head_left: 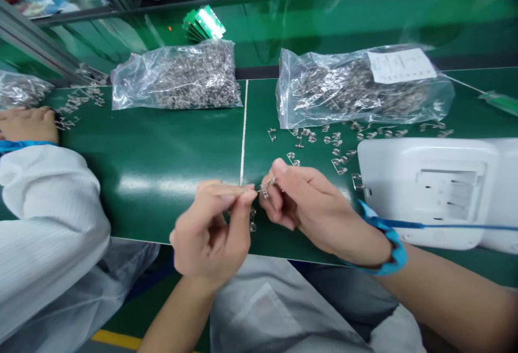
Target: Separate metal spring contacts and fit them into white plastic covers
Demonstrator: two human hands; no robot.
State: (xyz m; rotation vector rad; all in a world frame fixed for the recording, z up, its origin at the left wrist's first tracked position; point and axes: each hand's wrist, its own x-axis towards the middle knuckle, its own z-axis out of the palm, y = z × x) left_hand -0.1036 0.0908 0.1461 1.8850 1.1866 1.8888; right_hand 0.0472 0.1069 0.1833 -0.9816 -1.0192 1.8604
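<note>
Between thumb and fingers, my right hand (301,196) grips a small tangle of metal battery springs (267,187). My left hand (218,223) is closed in a pinch, its fingertips almost meeting the right hand's at a thin wire end of the springs. Both hands are raised over the front edge of the green bench (170,164). A few more springs (253,221) show just beyond my left fingers, partly hidden by them. Loose battery springs (335,150) lie scattered on the bench past my right hand.
Two clear bags full of springs, one left (194,75) and one right (348,86), stand along the back. White plastic housings (413,191) lie at right, under a blue wrist-strap cord (457,226). Green circuit boards (204,22) lean behind. A co-worker's hand (28,125) rests at left.
</note>
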